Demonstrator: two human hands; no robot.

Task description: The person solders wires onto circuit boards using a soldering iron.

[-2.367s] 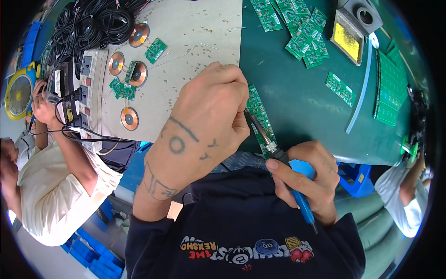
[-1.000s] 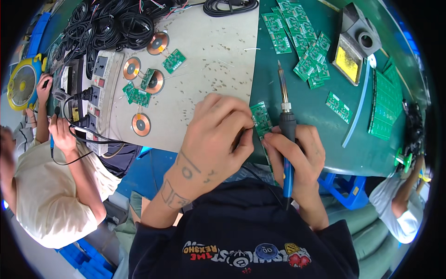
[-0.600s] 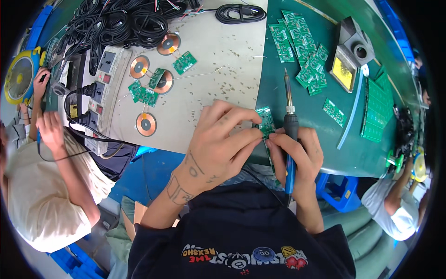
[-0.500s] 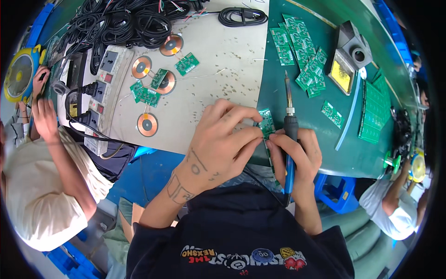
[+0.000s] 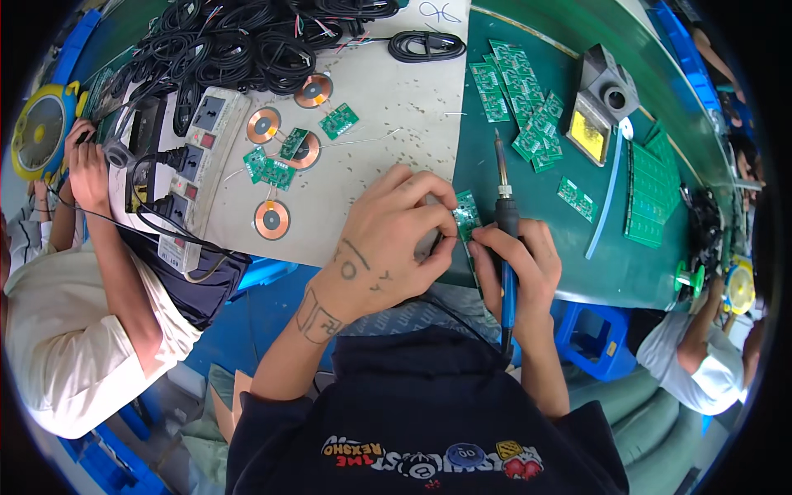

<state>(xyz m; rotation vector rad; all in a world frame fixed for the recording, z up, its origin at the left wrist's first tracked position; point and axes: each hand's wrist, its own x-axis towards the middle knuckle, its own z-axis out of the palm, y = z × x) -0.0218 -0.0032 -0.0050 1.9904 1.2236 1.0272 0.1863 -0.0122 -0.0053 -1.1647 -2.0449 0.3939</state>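
My right hand (image 5: 528, 268) holds a soldering iron (image 5: 506, 223) with a black and blue handle, its tip pointing away from me. The same hand's thumb and index finger grip a narrow strip of green circuit boards (image 5: 466, 213), which hangs over the table's front edge. My left hand (image 5: 392, 239) is closed, its curled fingertips at the left edge of the strip. Whatever it may pinch is hidden. Several copper coils (image 5: 271, 219) and small green circuit boards (image 5: 339, 121) joined by wires lie on the pale mat to the left.
Black cables (image 5: 239, 49) are heaped at the far left, beside a power strip (image 5: 196, 157). At right are stacked boards (image 5: 528, 95), a single board (image 5: 577, 200), an iron stand with yellow sponge (image 5: 589, 136), a blue tube (image 5: 606, 198) and large green panels (image 5: 648, 194). People sit on both sides.
My left fingertips have drawn back slightly from the strip of boards and curled more. My right hand keeps the iron and strip. The whole view has shifted a little.
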